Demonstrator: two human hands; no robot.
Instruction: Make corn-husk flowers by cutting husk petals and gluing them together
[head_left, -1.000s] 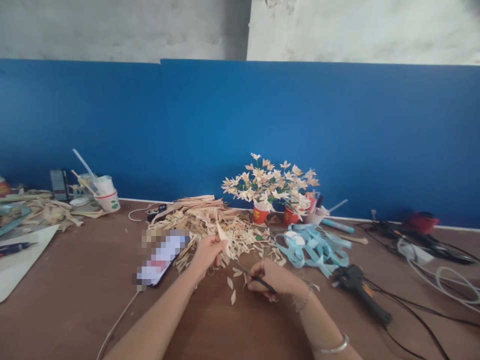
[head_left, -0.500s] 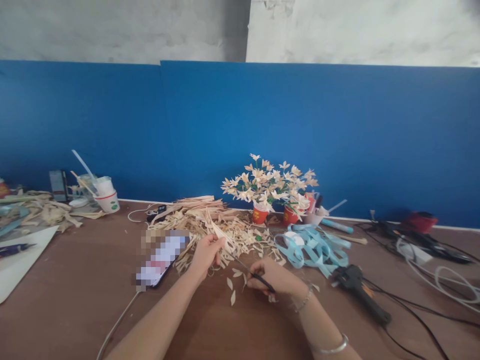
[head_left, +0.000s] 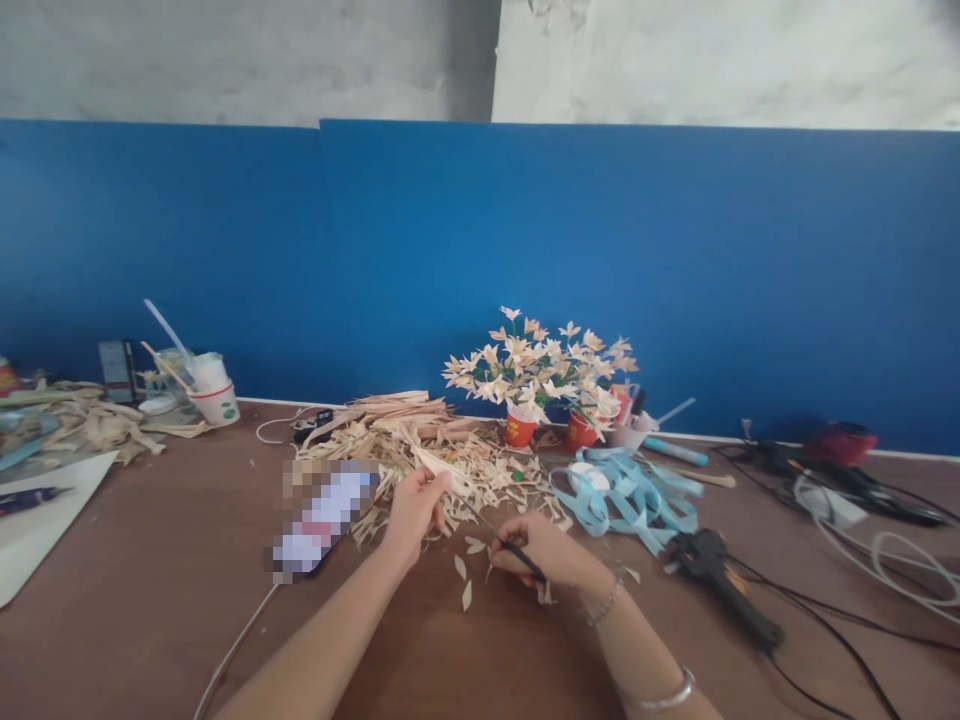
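Observation:
My left hand (head_left: pixel 412 512) pinches a pale strip of dried husk (head_left: pixel 424 456) between thumb and fingers, its long end pointing up and away over the pile. In my right hand (head_left: pixel 546 552) are scissors (head_left: pixel 520 556) with dark handles, fingers wrapped round them. Their thin blades reach up and left toward the strip near my left fingertips; whether they touch it I cannot make out. Several small leaf-shaped cut pieces (head_left: pixel 466 597) lie on the table below the hands. Behind them spreads a heap of husk strips and scraps (head_left: pixel 480 465).
Husk flowers (head_left: pixel 517 360) stand in red cups (head_left: pixel 519 430) at the back. Left of my hands lies a phone (head_left: pixel 326 520) with a cable. Tangled blue ribbon (head_left: pixel 637 500), a black glue gun (head_left: pixel 724 590) and cords are at the right. A white cup (head_left: pixel 216 402) stands back left.
My right hand and the scissors have shifted very slightly to the left. My left hand keeps its pinch on the husk strip and has hardly moved.

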